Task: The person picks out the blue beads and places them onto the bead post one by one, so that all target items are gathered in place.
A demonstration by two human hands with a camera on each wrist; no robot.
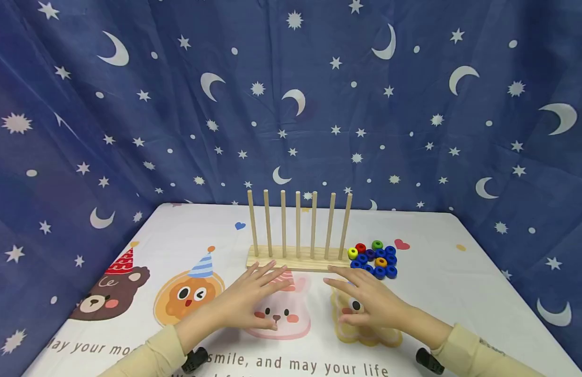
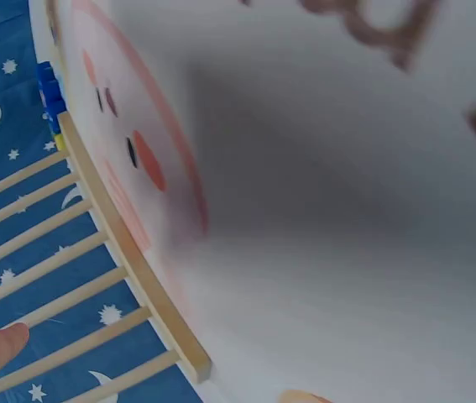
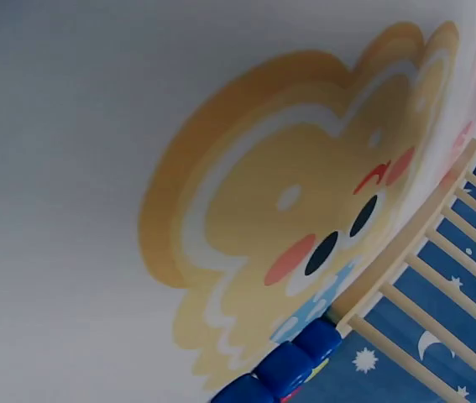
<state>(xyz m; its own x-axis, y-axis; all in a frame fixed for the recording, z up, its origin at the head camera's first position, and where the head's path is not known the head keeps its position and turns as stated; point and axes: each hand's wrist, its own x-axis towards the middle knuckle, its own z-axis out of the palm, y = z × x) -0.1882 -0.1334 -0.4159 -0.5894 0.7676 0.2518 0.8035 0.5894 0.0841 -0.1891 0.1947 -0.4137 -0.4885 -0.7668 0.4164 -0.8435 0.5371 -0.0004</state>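
Peg rack (image 1: 291,258), bare, stood toward table's (image 1: 432,267) far edge; beads (image 1: 370,255) lay alongside, none threaded; left hand (image 1: 249,299), right hand (image 1: 373,302) empty.

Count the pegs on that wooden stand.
7, in one row along the wooden base: leftmost peg, second peg, third peg, middle peg, fifth peg, sixth peg, rightmost peg. None appears hidden.

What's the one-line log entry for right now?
left grip: open, empty | right grip: open, empty | rack: upright, all pegs bare | beads: loose, beside rack's right end
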